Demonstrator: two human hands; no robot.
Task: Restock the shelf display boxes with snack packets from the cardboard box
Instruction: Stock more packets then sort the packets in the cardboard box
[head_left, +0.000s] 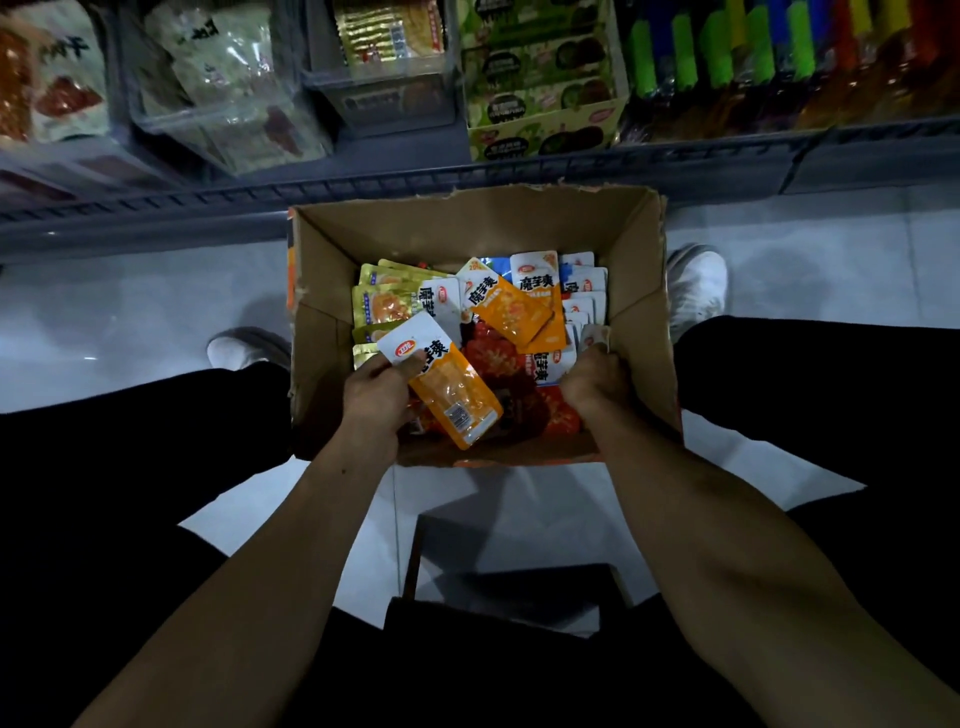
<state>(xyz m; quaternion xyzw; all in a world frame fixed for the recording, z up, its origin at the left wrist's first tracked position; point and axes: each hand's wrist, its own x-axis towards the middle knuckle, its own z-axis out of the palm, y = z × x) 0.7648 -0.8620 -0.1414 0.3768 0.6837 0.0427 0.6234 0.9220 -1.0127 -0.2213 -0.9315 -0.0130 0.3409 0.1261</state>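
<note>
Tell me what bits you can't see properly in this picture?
All in the head view:
- Right hand: its fingertips dig among the blue packets, so what it grips is hidden.
- Left hand: it holds an orange packet, perhaps more underneath.
- Cardboard box: its bottom is covered by packets.
- Shelf display boxes: the top edge cuts them off, and the labels are blurred.

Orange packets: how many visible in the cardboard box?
2. One orange packet is in the left hand's grip at the near-left of the cardboard box; another orange packet lies atop the pile mid-box. More may be buried.
</note>
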